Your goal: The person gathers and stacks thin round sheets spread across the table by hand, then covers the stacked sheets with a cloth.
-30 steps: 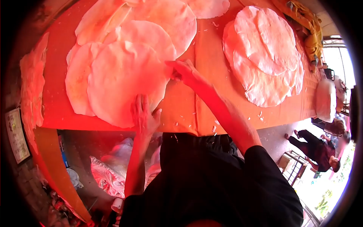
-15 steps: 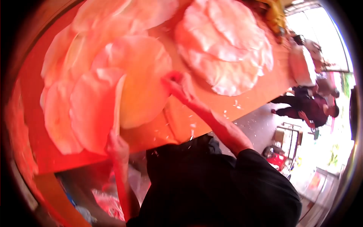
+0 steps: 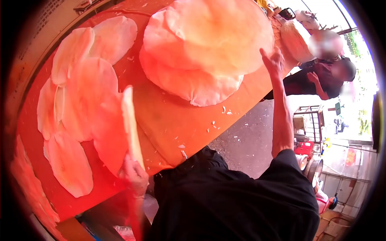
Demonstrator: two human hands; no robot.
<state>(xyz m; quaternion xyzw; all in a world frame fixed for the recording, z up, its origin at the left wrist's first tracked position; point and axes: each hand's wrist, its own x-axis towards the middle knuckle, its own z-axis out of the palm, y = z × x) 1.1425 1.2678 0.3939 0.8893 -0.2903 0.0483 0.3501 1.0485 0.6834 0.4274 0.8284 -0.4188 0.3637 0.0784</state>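
Observation:
My left hand is closed around the lower end of a pale, flat wooden stick, which points away from me over the near edge of thin, dough-like sheets. These oval sheets overlap across the left of the orange table. To their right lies a pile of broad round sheets, topped by a smooth, yellowish-orange round sheet. At that sheet's right edge is my right hand, thumb and fingers apart.
White scraps dot the table near its front edge. Beyond the right side stands a person in dark clothes, near a pale sack. A metal-framed cart and a red machine stand on the floor to the right.
My right hand has moved from the left sheets to the pile's right edge, and a yellowish round sheet now tops the pile. My left hand keeps the stick. The view has shifted.

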